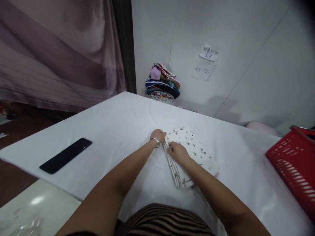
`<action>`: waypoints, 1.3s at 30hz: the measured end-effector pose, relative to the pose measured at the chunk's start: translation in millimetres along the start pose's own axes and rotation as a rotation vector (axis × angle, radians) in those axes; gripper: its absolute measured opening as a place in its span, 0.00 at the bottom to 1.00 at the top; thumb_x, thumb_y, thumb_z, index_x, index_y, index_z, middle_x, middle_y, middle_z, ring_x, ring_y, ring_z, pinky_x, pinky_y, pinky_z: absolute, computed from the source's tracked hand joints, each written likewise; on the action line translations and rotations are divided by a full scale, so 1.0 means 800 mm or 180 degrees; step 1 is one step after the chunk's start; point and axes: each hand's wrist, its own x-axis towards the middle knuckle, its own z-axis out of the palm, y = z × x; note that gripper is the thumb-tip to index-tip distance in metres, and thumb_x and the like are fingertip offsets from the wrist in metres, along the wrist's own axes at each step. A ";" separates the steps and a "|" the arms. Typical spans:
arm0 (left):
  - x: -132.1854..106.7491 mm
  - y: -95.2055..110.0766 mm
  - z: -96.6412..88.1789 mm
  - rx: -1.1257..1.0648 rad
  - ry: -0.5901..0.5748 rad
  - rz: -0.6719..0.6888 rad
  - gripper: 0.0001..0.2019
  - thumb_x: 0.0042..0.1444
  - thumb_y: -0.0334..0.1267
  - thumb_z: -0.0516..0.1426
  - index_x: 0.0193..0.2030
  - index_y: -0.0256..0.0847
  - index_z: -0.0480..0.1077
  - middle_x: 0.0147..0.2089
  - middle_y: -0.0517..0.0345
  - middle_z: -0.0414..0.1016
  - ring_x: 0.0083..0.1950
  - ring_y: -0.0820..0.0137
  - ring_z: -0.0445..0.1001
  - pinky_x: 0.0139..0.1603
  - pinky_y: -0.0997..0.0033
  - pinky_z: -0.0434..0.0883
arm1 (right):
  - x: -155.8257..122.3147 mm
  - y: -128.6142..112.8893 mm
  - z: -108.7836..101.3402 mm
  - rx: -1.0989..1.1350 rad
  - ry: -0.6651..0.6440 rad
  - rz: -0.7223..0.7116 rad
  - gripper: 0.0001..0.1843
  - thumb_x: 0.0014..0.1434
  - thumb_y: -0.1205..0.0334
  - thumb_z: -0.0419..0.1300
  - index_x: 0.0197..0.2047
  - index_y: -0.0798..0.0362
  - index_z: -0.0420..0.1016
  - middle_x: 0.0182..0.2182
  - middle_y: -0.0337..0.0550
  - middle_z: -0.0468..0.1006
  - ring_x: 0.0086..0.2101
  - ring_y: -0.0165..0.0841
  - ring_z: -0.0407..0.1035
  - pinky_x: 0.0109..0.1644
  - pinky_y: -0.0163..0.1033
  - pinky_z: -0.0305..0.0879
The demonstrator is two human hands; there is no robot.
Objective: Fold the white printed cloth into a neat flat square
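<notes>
A white cloth with small printed figures (194, 147) lies folded in layers on the white-covered table (110, 131). My left hand (158, 135), with a bracelet at the wrist, pinches the cloth's far left corner. Farther right and nearer to me, my right hand (177, 151) rests on the cloth by its layered left edge, fingers bent and closed on that edge. The fingertips of both hands are partly hidden in the fabric. Stacked folds show along the left side of the cloth, down to its near corner.
A flat black slab (66, 155) lies on the table's left part. At the right edge stands a red plastic basket (292, 157). Behind the table, folded clothes (162, 83) are piled against the wall, under paper notes (209, 53). A pinkish curtain (61, 55) hangs at left.
</notes>
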 end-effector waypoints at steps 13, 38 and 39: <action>-0.010 -0.009 0.011 0.0391 0.0156 -0.0163 0.10 0.51 0.45 0.53 0.33 0.41 0.67 0.37 0.53 0.76 0.40 0.64 0.73 0.37 0.70 0.65 | -0.032 -0.004 0.019 0.0125 0.0229 -0.0355 0.10 0.59 0.61 0.52 0.44 0.52 0.69 0.40 0.45 0.71 0.40 0.35 0.65 0.40 0.37 0.60; -0.002 0.026 0.009 0.0785 -0.0011 -0.0323 0.23 0.48 0.42 0.56 0.50 0.34 0.64 0.57 0.35 0.66 0.58 0.53 0.65 0.52 0.60 0.63 | -0.126 -0.016 0.056 -0.0300 0.0287 -0.1128 0.29 0.61 0.55 0.52 0.62 0.60 0.58 0.66 0.59 0.41 0.64 0.51 0.33 0.64 0.57 0.42; 0.000 0.027 0.009 0.0734 -0.0020 -0.0361 0.22 0.47 0.41 0.56 0.49 0.34 0.65 0.55 0.35 0.67 0.57 0.53 0.67 0.50 0.61 0.64 | -0.128 -0.017 0.055 -0.0302 0.0300 -0.1142 0.29 0.62 0.55 0.52 0.62 0.60 0.58 0.66 0.59 0.43 0.64 0.51 0.33 0.64 0.57 0.42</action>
